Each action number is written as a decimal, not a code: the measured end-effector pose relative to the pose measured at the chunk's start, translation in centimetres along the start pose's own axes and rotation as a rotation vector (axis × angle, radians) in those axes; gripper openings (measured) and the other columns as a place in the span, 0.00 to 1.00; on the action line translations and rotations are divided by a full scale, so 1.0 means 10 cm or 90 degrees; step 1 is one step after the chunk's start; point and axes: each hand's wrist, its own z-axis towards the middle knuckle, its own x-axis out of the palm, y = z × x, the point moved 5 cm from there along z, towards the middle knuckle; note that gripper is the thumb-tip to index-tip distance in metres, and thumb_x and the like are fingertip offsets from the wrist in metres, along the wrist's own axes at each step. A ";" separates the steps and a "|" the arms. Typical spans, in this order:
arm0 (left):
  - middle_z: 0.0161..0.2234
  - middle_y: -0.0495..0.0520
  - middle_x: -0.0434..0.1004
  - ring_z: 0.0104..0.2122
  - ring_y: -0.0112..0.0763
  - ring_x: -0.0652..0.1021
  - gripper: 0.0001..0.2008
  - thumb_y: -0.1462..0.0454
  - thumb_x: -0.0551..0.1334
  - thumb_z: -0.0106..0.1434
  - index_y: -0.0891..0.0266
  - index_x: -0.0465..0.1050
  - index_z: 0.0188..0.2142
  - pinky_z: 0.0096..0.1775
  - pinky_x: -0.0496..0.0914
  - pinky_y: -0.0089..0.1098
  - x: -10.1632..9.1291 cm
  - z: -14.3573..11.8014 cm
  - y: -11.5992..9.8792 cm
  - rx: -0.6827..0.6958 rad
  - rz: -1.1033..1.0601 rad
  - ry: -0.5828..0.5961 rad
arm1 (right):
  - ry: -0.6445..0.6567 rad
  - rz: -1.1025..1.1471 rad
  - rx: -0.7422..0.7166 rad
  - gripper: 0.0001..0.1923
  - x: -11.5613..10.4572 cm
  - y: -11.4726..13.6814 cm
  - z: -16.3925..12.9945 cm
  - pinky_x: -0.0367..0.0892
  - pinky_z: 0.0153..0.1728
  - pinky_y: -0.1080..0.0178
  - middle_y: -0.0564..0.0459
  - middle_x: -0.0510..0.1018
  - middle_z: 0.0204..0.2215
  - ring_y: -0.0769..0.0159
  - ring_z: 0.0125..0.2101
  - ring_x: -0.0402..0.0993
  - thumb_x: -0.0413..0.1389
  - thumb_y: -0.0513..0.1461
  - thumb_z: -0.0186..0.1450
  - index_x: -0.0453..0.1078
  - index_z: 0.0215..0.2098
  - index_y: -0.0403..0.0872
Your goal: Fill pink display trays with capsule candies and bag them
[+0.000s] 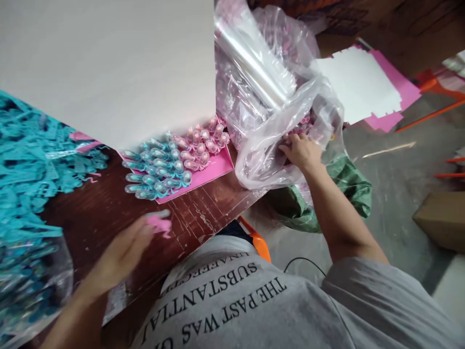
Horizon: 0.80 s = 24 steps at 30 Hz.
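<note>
My left hand (121, 254) is over the dark red-brown table, blurred by motion. Its fingers pinch a small pink piece (160, 224) with a clear, greyish tip and a wavy tail. My right hand (304, 152) is at the mouth of a clear plastic bag (261, 145), beside pink pieces (303, 125) inside it. Its fingers curl down and the tips are hidden, so what they grip does not show. Between my hands is a shallow pink box (209, 177). Rows of blue clear-tipped pieces (156, 167) stand at its left, pink ones (201, 145) at its right.
A large white panel (109, 63) rises behind the box and hides the table beyond. Blue strips (32, 165) are heaped at left, above a clear bag of blue pieces (29, 286). White and pink sheets (363, 87), green sacking (348, 186) and a cardboard box (441, 220) are at right.
</note>
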 end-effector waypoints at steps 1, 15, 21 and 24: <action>0.56 0.44 0.86 0.54 0.44 0.85 0.18 0.46 0.55 0.77 0.41 0.79 0.57 0.59 0.79 0.44 0.18 0.08 -0.20 0.017 -0.019 0.065 | 0.018 -0.010 -0.001 0.25 0.07 0.00 0.05 0.71 0.50 0.43 0.30 0.81 0.56 0.39 0.55 0.77 0.55 0.50 0.73 0.77 0.59 0.42; 0.49 0.53 0.88 0.46 0.35 0.85 0.12 0.55 0.67 0.74 0.52 0.88 0.50 0.51 0.79 0.33 0.89 0.53 -1.04 0.111 -0.274 0.082 | 0.160 0.591 -0.548 0.13 -0.46 1.13 -1.61 0.80 0.44 0.60 0.49 0.87 0.46 0.63 0.42 0.85 0.62 0.44 0.76 0.76 0.57 0.50; 0.47 0.53 0.88 0.45 0.35 0.85 0.10 0.59 0.64 0.76 0.54 0.88 0.45 0.50 0.77 0.36 0.89 0.51 -1.18 0.169 -0.157 0.047 | 0.161 0.543 -0.670 0.13 -0.35 1.37 -1.67 0.81 0.53 0.55 0.47 0.87 0.51 0.61 0.51 0.85 0.57 0.43 0.79 0.76 0.58 0.50; 0.47 0.53 0.88 0.43 0.35 0.85 0.12 0.59 0.63 0.76 0.55 0.87 0.43 0.45 0.77 0.34 0.88 0.44 -1.22 0.200 -0.021 -0.022 | 0.195 0.543 -0.604 0.17 -0.30 1.39 -1.66 0.80 0.44 0.58 0.47 0.88 0.44 0.61 0.42 0.86 0.55 0.50 0.80 0.79 0.52 0.48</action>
